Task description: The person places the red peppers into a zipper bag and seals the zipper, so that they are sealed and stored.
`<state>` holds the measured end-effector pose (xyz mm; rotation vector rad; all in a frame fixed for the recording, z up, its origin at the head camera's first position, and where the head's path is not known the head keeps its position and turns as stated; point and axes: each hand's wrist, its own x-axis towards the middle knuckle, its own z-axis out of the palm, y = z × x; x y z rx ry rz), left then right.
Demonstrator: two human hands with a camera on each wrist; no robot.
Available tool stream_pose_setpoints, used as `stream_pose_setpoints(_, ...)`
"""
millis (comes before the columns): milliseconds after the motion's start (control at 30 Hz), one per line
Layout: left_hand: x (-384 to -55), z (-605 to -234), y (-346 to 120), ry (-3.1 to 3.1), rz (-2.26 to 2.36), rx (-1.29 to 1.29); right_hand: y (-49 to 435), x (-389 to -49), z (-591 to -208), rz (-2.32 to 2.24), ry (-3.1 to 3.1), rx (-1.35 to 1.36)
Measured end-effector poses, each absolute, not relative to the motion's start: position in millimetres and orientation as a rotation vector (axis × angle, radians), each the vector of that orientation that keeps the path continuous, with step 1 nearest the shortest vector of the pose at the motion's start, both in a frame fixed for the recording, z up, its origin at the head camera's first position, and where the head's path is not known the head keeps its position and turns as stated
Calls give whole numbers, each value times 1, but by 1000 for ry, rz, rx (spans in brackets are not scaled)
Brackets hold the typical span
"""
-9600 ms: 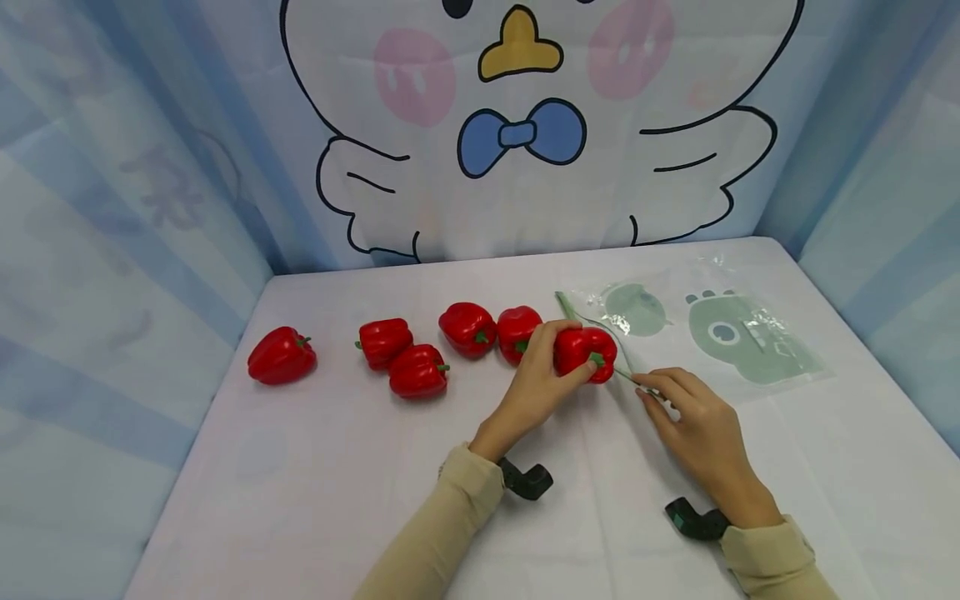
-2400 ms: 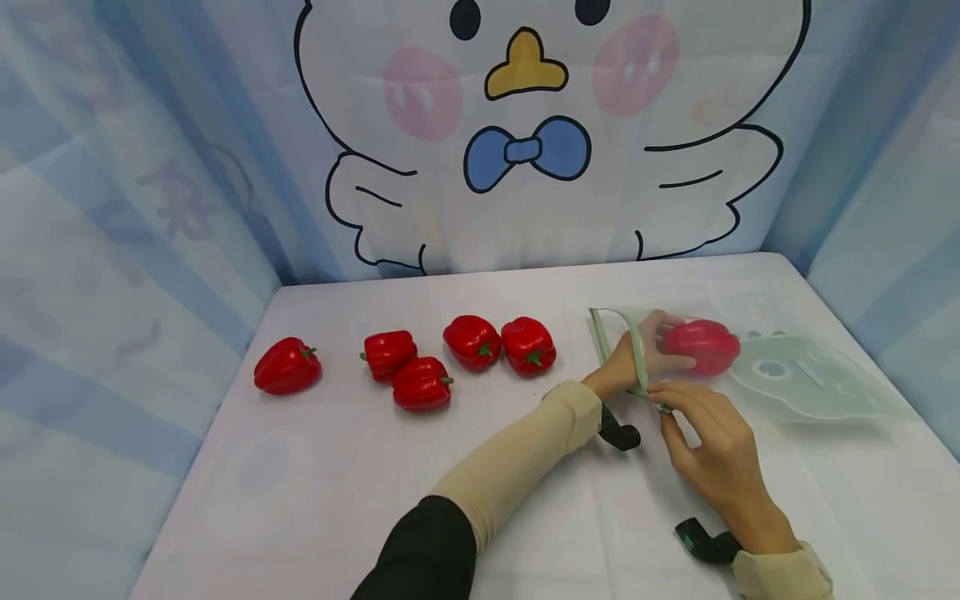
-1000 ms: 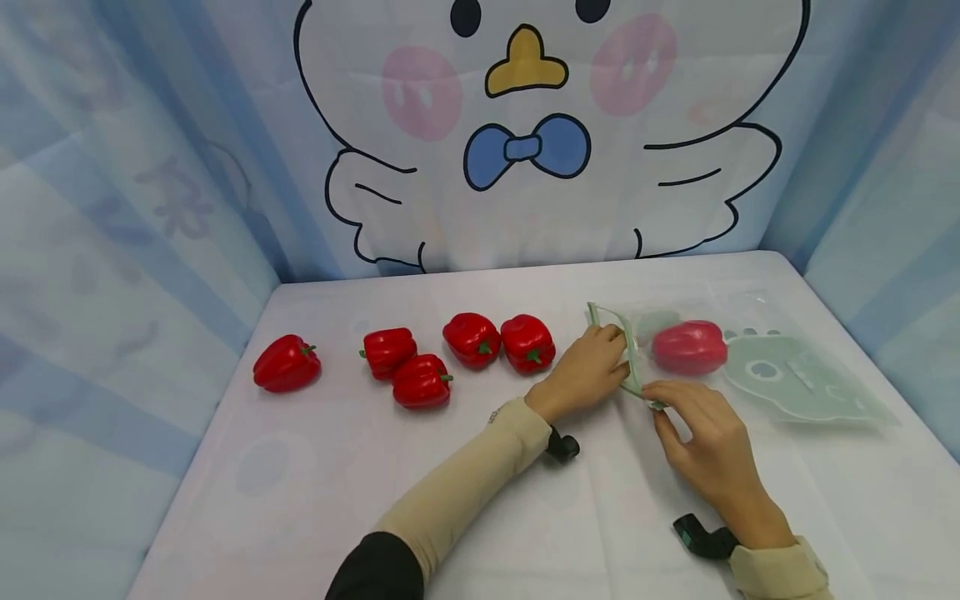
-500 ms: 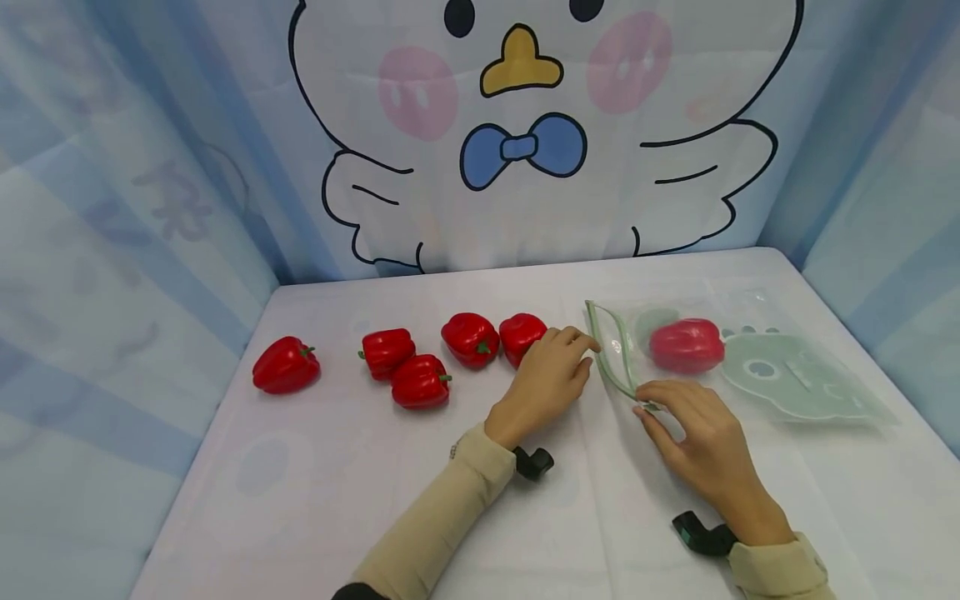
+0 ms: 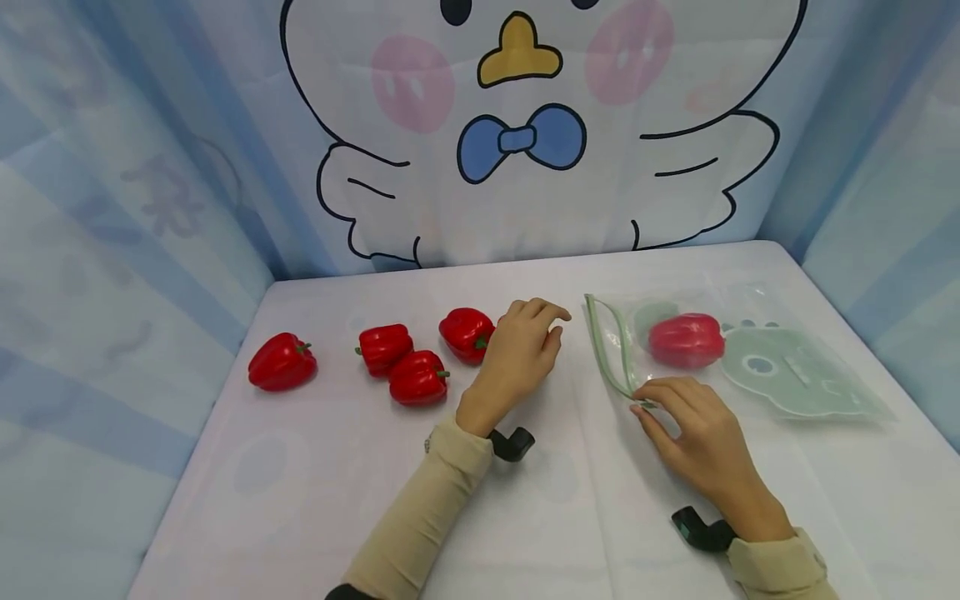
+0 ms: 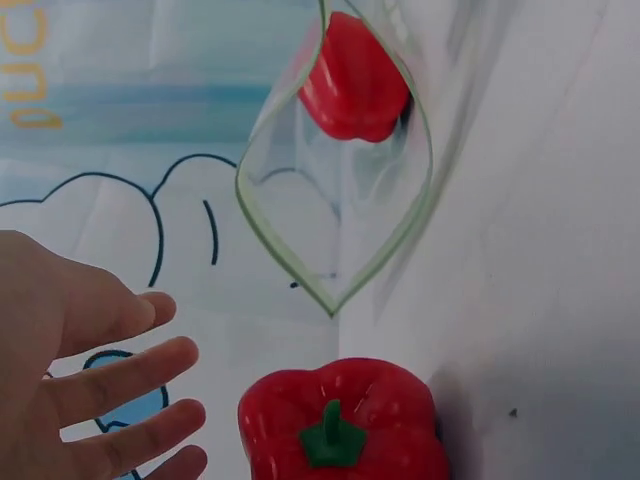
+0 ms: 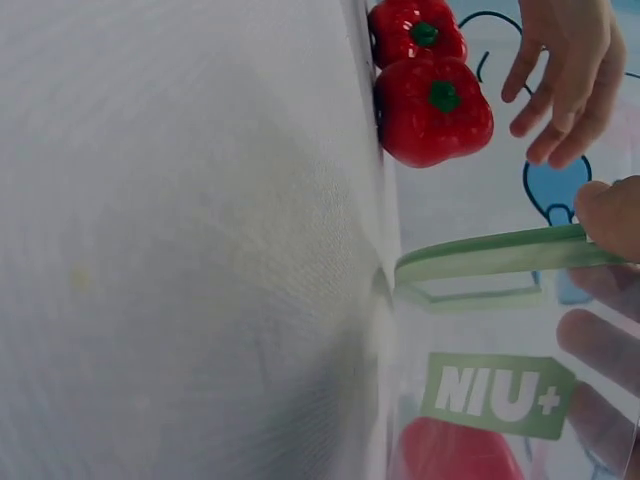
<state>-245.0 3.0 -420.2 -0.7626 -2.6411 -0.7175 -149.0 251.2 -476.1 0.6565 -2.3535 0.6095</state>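
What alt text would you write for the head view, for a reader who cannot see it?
A person's right hand pinches the edge of a clear bag with one red pepper inside. The left hand holds nothing; four other peppers show to its left on a white table.

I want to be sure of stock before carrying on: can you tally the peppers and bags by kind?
Loose red peppers: 5 (one behind the left hand in the head view)
Clear bag with green print: 1
Bagged red pepper: 1
Total: 7
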Motion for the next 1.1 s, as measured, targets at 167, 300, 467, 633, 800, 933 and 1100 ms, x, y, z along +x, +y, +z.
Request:
stream_pose_setpoints(167, -249, -419, -4, -2735, -738, -659, 252, -150, -477, 613, -2352, 649)
stream_pose_setpoints(300, -251, -422, -7, -2804, -741, -605, 251, -152, -478, 623, -2333, 668)
stream_pose_setpoints(467, -253, -425, -10, -2837, -704, -592, 250, -154, -478, 618, -2307, 685)
stream_pose_setpoints(633, -255, -426, -12, -2875, -718, -587, 249, -155, -478, 620, -2313, 680)
stream_pose_setpoints(800, -256, -430, -13, -2916, -726, -585, 250, -153, -477, 623, -2349, 670)
stream_pose_setpoints(933, -258, -434, -12, -2935, -698, -591, 251, -152, -477, 625, -2355, 668)
stream_pose_setpoints(1100, -260, -440, -11, -2941, -600, -626, 251, -151, -478, 630, -2364, 659)
